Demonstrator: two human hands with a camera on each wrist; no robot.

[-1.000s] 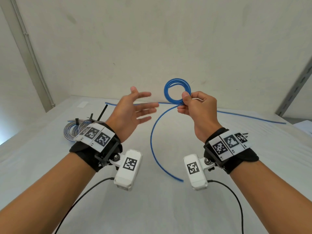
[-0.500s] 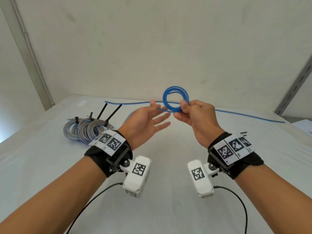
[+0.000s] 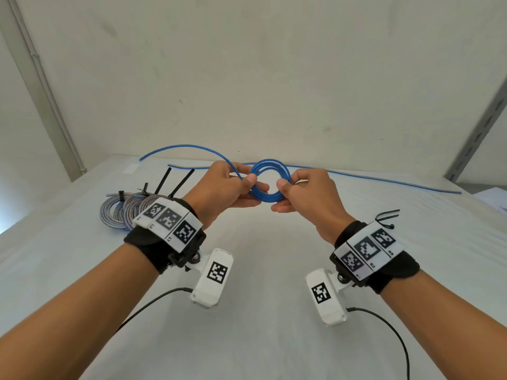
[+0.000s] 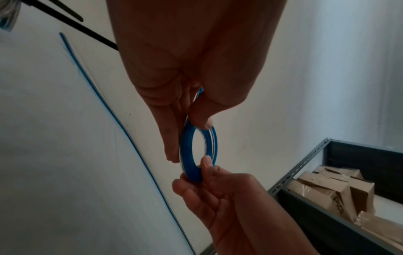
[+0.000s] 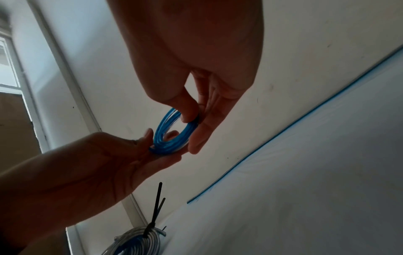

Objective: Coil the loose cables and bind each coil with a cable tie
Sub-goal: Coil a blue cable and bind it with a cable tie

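Note:
I hold a small coil of blue cable (image 3: 267, 196) above the white table (image 3: 260, 270), one hand on each side. My left hand (image 3: 253, 186) pinches its left edge, thumb on top. My right hand (image 3: 282, 193) pinches the right edge. The cable's loose tail (image 3: 192, 147) arcs from my left hand up and off to the left. In the left wrist view the coil (image 4: 187, 146) sits between my left thumb (image 4: 201, 120) and my right hand (image 4: 218, 189). In the right wrist view the coil (image 5: 167, 138) is pinched by my right hand (image 5: 191, 127).
Three bound grey coils (image 3: 129, 212) with black cable ties (image 3: 178, 182) lie at the left. A straight blue cable (image 3: 370, 178) runs along the table's back edge. Loose black ties (image 3: 386, 218) lie behind my right wrist. A metal shelf with boxes (image 4: 327, 186) stands to the right.
My left hand, open and apart a second ago, has closed in and now pinches the coil's left side. The tail has swung up over to the left. Both hands have dropped lower.

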